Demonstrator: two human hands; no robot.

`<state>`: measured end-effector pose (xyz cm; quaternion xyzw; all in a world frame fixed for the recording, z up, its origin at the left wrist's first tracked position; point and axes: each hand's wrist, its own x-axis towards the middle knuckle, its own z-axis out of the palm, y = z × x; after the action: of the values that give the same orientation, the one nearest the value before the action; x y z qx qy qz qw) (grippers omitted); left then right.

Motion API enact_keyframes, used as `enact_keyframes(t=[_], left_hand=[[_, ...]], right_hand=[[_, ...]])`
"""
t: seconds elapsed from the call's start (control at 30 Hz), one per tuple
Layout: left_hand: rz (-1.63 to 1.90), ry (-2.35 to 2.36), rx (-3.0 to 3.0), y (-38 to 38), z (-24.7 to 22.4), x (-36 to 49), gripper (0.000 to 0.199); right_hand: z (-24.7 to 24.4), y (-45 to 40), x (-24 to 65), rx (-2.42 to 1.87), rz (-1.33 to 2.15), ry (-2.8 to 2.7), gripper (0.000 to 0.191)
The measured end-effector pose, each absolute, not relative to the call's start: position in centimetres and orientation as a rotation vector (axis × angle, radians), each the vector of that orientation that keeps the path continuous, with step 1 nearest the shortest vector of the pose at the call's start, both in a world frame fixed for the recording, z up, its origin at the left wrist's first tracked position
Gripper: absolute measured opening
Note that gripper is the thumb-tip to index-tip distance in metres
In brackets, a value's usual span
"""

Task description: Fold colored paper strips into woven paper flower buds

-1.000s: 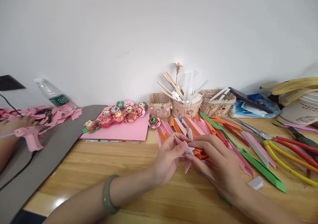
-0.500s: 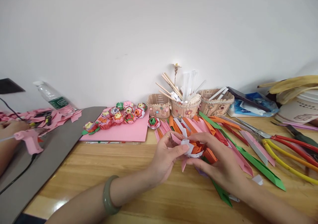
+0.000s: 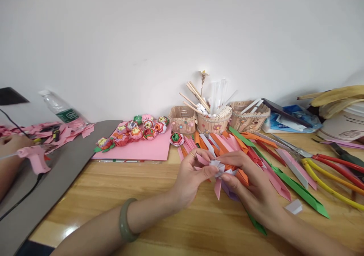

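White paper flower (image 3: 218, 169) held between my two hands

My hands nearly meet in front of me, and the flower sits in the gap, touched from both sides. My left hand (image 3: 189, 178) pinches its white petals with the thumb in front; my right hand (image 3: 253, 188) curves round the other side, thumb below, fingers over the top. Neither hand is nearer: both grip it. Its orange folds face towards my right palm, while the white ones lie under my left thumb. It looks roundish, partly covered by my fingers, so I can't tell a true long axis. One pink point (image 3: 217, 189) juts down from it towards me.

Just beyond my fingers, folded strips (image 3: 229, 144) fan over the wooden table (image 3: 136, 195), with three baskets (image 3: 214, 125) behind them. Off to my left, made-up flowers (image 3: 135, 133) rest on a pink sheet (image 3: 155, 150).
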<state>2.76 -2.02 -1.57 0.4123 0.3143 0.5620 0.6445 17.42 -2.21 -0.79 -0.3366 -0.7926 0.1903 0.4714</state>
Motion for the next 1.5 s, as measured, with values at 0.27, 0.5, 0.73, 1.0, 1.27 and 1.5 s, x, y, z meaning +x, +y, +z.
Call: enact_keyframes(t=[0.27,0.5,0.73,1.0,1.27,1.5], left_hand=[[1.252,0.713,0.833,-1.91,-1.41,2.82,0.034],[1.244,0.703,0.782,-1.87,-1.63,2.87,0.033],[1.223,0.713,0.789,-1.96,-1.49,2.84,0.035],[1.202,0.648,0.851,-2.04,-1.56,2.72,0.036],[1.247,0.666,0.967,-1.89,-2.12,2.61,0.026],[1.328,0.715,1.175,-1.82,-1.84,2.6,0.029]], right_hand=[[-1.21,-1.95,17.55,-0.878,0.553,-1.963,0.017],[-1.35,-1.92,17.38,-0.918,0.582,-1.961,0.02],[-1.46,-1.99,17.45,-0.942,0.602,-1.943,0.02],[-1.39,-1.77,17.5,-0.89,0.532,-1.87,0.02],[-1.2,-1.9,17.53,-0.842,0.476,-1.872,0.019],[-0.92,-1.95,17.36,-0.765,0.382,-1.918,0.02]])
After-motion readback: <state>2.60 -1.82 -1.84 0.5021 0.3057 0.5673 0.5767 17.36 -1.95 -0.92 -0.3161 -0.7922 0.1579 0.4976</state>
